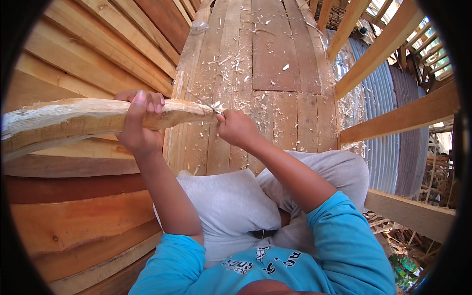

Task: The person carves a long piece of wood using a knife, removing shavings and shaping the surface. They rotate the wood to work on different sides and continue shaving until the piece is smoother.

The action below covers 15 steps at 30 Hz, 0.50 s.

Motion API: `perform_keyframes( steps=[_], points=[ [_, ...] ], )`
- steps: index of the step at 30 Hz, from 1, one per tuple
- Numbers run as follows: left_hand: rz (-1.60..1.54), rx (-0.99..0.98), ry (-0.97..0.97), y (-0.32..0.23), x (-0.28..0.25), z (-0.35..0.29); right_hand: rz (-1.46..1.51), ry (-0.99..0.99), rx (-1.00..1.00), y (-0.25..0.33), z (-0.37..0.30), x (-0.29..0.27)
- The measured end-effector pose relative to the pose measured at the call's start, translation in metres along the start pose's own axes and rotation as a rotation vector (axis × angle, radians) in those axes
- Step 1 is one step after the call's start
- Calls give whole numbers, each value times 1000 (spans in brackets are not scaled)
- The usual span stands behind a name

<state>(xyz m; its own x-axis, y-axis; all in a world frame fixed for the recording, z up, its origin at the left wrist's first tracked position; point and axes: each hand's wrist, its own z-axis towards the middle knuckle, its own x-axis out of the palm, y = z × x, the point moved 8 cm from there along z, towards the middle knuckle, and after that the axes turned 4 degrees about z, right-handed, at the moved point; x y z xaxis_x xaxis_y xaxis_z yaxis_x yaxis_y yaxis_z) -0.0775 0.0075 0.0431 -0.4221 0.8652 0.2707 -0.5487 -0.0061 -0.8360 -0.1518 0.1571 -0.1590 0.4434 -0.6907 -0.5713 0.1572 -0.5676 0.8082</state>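
Note:
A long, pale, curved piece of carved wood [73,115] runs in from the left rim and narrows toward its right end. My left hand [140,120] is wrapped around it near the tapered part, thumb on top. At the narrow tip my right hand [238,128] is closed, its fingers pinched together against the end. A thin dark blade-like edge [212,106] shows at the tip beside these fingers; its handle is hidden in the fist, so the kind of tool cannot be told.
Wood shavings [265,32] litter the plank floor [275,59]. A plank wall [73,216] stands close on the left, and a wooden railing [393,120] on the right with corrugated metal sheets [378,147] beyond. A small clear container [199,27] lies near the far wall. My crossed legs [221,196] are below.

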Motion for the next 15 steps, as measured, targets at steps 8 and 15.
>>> perform_keyframes(
  steps=[8, 15],
  points=[
    [14, -9, -7, -1, 2, -4, -155, -124, -81, 12, -6, -17],
    [0, -50, 17, 0, 6, -1, -210, -194, -146, 10, -4, -23]
  ],
)
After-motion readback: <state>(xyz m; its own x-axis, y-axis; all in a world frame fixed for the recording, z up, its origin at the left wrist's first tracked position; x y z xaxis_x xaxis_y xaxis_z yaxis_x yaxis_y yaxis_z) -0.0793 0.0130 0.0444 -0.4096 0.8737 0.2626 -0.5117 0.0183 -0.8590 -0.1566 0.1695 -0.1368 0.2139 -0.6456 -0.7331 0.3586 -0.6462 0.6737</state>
